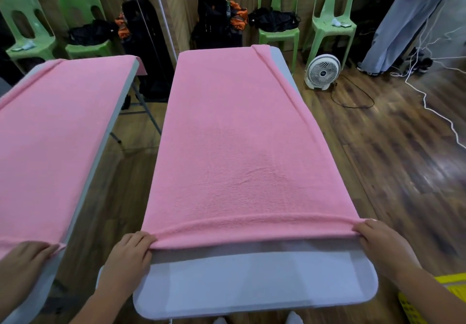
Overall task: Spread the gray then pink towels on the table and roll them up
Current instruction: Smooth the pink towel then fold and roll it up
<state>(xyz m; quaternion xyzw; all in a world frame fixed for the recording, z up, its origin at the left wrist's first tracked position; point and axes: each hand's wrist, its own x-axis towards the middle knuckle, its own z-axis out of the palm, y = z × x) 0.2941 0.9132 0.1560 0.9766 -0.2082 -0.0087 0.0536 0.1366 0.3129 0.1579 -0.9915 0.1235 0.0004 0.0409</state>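
Observation:
The pink towel (242, 142) lies spread flat along the long gray table (252, 288), reaching its far end. Its near edge is turned over into a thin first roll across the table's width. My left hand (131, 255) pinches the left end of that rolled edge. The right end of the roll sits under the fingers of my right hand (380, 245). A bare strip of table shows between the roll and me. No gray towel is in view.
A wall mirror (63, 134) on the left repeats the table, towel and a hand. Green plastic chairs (277, 20) with black bags line the far wall. A white floor fan (322, 71) and loose cables lie on the wooden floor at right. A yellow basket (428, 303) sits near my right arm.

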